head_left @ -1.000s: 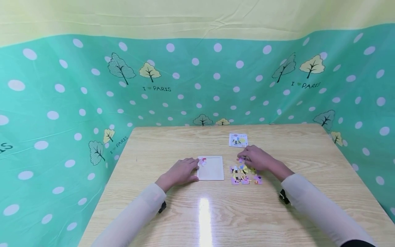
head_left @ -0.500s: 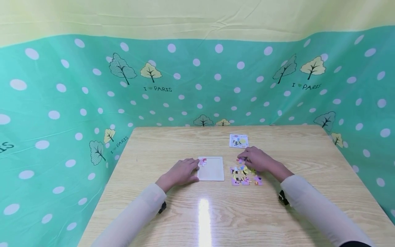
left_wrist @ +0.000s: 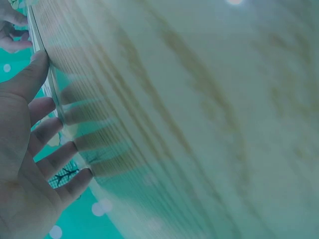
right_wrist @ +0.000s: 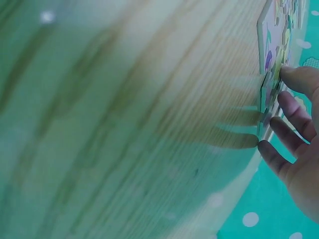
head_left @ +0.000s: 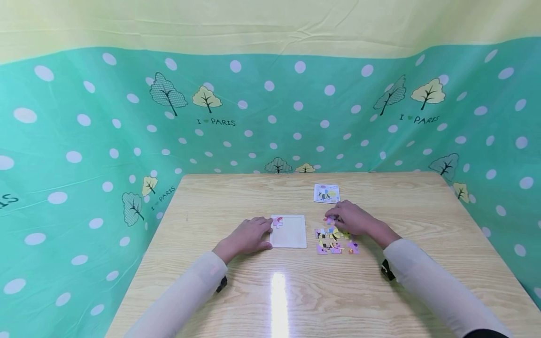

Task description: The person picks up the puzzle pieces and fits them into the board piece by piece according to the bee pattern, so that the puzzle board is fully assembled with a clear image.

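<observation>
A square white puzzle tray (head_left: 289, 234) lies on the table, with one pink puzzle piece (head_left: 277, 220) in its upper left corner. Along the tray's left edge rests my left hand (head_left: 249, 235), its thumb at the lower corner and its fingers spread, fairly straight. To the right of the tray my right hand (head_left: 351, 218) curves over a group of loose puzzle pieces (head_left: 325, 241) with a yellow and black bee pattern. Its thumb and index finger pinch a small pink puzzle piece (head_left: 329, 219) at the group's top. The palm and fingers hide some neighbouring pieces.
A picture card (head_left: 327, 193) showing a bee lies behind the right hand. Everything sits on a wooden table (head_left: 236, 300) bordered by a green dotted cloth (head_left: 253, 122) at the back and sides.
</observation>
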`<state>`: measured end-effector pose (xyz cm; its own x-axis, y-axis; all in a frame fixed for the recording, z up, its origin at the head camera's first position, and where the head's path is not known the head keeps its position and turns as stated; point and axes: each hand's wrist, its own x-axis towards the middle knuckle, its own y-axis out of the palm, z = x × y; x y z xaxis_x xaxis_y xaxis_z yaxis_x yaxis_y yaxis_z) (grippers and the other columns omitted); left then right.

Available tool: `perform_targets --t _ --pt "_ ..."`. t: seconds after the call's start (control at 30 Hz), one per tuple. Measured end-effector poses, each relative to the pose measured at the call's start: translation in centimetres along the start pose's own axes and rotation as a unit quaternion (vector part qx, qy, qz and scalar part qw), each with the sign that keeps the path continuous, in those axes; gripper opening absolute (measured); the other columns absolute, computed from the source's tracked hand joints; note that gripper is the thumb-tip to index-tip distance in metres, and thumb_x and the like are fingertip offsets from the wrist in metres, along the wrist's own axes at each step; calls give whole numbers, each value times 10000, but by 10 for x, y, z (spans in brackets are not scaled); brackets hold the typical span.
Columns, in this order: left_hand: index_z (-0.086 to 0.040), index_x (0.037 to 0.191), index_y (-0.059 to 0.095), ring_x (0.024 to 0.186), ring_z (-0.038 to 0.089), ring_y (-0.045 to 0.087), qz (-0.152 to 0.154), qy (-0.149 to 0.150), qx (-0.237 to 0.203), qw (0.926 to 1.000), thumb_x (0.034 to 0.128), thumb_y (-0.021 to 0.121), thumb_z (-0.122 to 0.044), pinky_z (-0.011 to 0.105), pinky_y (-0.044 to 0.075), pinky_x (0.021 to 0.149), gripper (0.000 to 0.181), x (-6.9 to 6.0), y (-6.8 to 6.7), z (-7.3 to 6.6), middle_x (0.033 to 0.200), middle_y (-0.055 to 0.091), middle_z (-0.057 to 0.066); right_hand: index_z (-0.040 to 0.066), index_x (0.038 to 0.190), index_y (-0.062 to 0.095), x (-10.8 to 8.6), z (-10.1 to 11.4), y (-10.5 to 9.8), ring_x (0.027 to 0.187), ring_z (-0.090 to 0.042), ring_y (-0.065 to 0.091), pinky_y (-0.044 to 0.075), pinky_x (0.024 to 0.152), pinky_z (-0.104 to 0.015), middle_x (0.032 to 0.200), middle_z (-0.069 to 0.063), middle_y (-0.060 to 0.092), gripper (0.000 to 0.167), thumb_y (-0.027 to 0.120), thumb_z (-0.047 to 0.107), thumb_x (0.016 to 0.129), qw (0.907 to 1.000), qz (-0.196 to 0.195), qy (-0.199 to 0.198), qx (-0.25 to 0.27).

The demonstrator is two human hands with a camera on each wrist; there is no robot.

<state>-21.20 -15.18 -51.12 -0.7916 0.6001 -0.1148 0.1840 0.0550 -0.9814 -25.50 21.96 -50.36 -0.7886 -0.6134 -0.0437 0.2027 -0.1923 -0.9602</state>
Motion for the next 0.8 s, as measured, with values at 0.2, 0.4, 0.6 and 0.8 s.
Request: perform_targets --t 0.2,0.4,0.6,0.8 --pt "-148 1302 665 1427 328 486 -35 38 -12 10000 911 708 -523 561 461 1116 543 0 0 0 1551 510 95 136 1257 707 1 -2 1 1078 -249 616 519 967 -472 1157 -36 711 294 664 169 968 10000 -62 -47 49" --pt "-154 1301 667 1427 324 487 -13 53 41 10000 917 699 -528 554 466 1114 537 0 0 1 1552 509 93 133 1243 711 7 0 0 969 -161 593 515 944 -436 1097 2 708 291 676 180 958 9997 -152 -175 71" --pt "-157 1308 661 1436 314 478 8 15 28 10000 920 689 -537 551 462 1120 543 0 0 1 1560 500 85 126 1259 704 14 8 -1 978 -161 595 517 963 -442 1104 -3 705 314 686 192 952 9995 -161 -274 68" --pt "-153 1316 658 1442 319 470 33 5 -27 10000 921 693 -527 563 459 1119 545 -1 0 0 1566 493 84 121 1273 698 21 20 -3 906 -132 558 518 878 -406 1033 15 676 326 690 196 956 9994 -128 -306 110"
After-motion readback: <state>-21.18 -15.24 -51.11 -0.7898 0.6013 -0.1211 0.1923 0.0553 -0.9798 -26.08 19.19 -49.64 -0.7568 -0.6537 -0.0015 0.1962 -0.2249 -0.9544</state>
